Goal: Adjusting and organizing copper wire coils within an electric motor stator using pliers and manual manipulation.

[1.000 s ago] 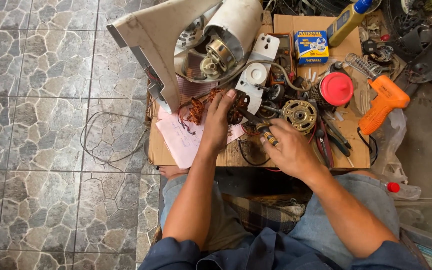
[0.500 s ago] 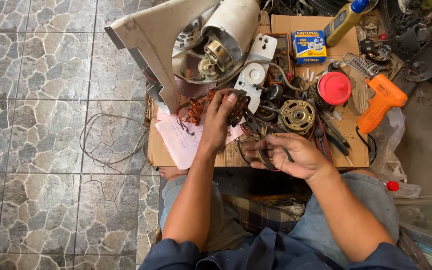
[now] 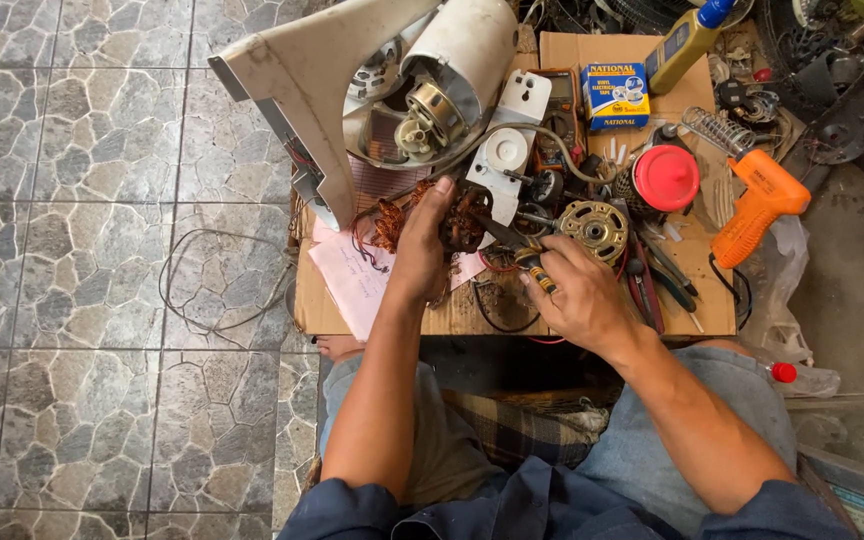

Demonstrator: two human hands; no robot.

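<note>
Around me the floor [image 3: 82, 300] is grey-brown stone-pattern tile with a loop of thin wire [image 3: 214, 290] lying on it, and I sit at a low board bench [image 3: 697, 275] crowded with a cream fan housing [image 3: 362, 90], an orange soldering gun [image 3: 760, 205], a red lid [image 3: 665, 177] and a pink paper [image 3: 352, 280]. My left hand [image 3: 422, 250] is curled around the copper-wound stator [image 3: 457, 220] near the bench's middle, beside the paper. My right hand [image 3: 577, 300] is closed on a yellow-and-black-handled tool [image 3: 530, 262], its tip at the stator.
</note>
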